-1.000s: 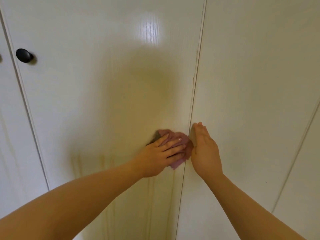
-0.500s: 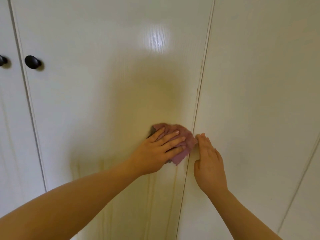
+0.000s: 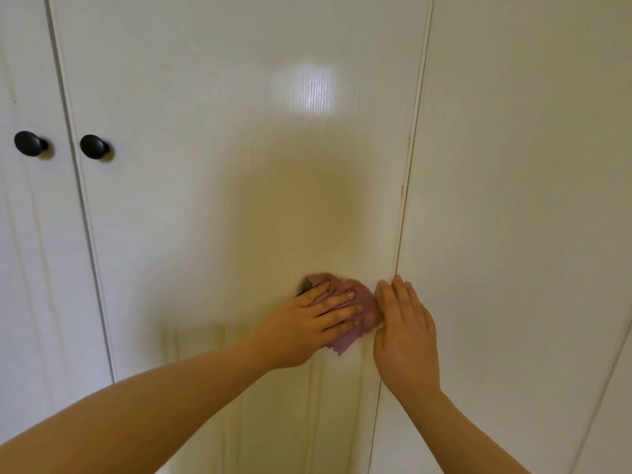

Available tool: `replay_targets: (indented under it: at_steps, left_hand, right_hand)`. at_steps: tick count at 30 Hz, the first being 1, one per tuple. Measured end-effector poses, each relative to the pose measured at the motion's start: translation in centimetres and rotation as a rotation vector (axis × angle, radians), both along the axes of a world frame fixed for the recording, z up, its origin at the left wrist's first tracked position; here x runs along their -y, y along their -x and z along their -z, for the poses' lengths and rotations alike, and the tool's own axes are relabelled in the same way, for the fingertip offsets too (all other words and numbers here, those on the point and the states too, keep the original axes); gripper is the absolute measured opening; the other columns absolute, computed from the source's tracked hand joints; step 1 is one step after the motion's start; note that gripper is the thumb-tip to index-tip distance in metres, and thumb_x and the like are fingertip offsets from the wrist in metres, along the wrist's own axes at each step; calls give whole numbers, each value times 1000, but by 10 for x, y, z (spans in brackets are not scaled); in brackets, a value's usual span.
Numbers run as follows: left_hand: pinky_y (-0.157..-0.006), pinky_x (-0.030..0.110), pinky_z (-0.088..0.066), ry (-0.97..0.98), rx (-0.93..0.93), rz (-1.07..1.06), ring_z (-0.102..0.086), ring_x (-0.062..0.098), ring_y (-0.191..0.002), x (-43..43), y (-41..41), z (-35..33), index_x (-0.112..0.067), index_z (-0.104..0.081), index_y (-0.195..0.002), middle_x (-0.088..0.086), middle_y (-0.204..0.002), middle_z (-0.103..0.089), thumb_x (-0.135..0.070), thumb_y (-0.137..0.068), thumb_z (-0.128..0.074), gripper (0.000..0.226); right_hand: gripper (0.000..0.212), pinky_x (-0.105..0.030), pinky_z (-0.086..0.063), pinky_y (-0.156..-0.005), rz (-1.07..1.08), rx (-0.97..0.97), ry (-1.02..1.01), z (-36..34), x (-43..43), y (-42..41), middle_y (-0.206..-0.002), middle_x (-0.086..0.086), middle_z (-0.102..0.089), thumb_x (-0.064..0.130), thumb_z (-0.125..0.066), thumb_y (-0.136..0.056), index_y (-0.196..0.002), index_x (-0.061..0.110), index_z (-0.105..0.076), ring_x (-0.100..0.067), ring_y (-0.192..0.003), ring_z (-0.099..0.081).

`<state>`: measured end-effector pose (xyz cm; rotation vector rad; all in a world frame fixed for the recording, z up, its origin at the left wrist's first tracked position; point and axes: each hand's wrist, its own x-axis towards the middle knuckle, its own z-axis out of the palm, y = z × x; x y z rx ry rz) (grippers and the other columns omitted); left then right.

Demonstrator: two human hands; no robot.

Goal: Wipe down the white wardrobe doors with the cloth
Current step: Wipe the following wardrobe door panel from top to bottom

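I read the left hand (image 3: 307, 323) as an open grip: straight fingers press the bunched cloth (image 3: 367, 307) onto the middle wardrobe door (image 3: 239, 165), at its right edge beside the seam (image 3: 403, 206), probably to spread pressure. The right hand (image 3: 407, 336) lies flat and empty on the adjoining door (image 3: 513, 200), likely bracing it.

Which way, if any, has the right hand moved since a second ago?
Yes: the right hand has shifted slightly left, now overlapping the door seam.

White wardrobe doors (image 3: 239, 172) — mauve-pink cloth (image 3: 368, 312), 2 black knobs (image 3: 93, 147).
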<state>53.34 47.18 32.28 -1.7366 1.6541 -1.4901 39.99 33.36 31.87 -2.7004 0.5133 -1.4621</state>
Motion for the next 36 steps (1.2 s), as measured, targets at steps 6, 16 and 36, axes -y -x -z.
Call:
replay_targets:
  at_steps: [6,16,36]
  left_hand:
    - [-116,44,-13,-4,28,-27,-30,26,-137,-63,-29,15,-15,-39,-136,0,-141,-49,-18,-101,-17,42]
    - [-117,46,-12,72,12,-15,-32,27,-135,-100,-34,7,-18,-54,-132,3,-141,-49,-17,-95,-34,43]
    - [-118,43,-9,13,48,-79,-15,28,-144,-222,-87,19,-17,-37,-138,0,-146,-41,-24,-90,-41,49]
  right_hand:
    - [61,-37,-21,-102,62,-2,57,5,-1,-7,-136,-17,-48,7,-24,-72,-128,5,-48,-25,-127,-32]
    - [58,-39,-16,-105,-26,70,153,-5,-56,-36,-141,-13,-43,9,-26,-76,-132,11,-40,-25,-131,-28]
    - [62,-41,-12,-107,25,120,144,-6,-143,-73,-141,-17,-42,8,-22,-71,-130,12,-42,-27,-130,-28]
